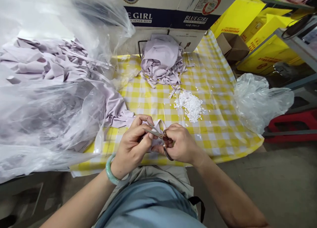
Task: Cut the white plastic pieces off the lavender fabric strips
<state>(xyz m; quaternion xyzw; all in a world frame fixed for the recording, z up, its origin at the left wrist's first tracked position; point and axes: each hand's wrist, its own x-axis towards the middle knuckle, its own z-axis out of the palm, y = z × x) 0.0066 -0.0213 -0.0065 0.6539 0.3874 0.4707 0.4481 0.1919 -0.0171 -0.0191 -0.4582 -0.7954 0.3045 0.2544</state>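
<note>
My right hand (179, 142) grips a pair of scissors (156, 133) by its handles, with the blades pointing left and spread apart. Fingers pinched together, my left hand (136, 138) holds a piece of pale lilac fabric (159, 125) at the blades; part of the fabric is hidden behind both hands. A green bangle (111, 175) circles my left wrist. Beyond my right hand lies a heap of small white snippets (190, 105) on the checked cloth. Behind the snippets sits a bunch of lilac fabric pieces (162, 57) with thin straps hanging loose.
A yellow and white checked tablecloth (218, 122) covers the table. At left, a large clear plastic bag (61, 112) spills more lilac fabric (49, 61). A cardboard beer box (160, 13) stands at the back. A crumpled plastic bag (260, 99) hangs by the right edge, near yellow bags (237, 13).
</note>
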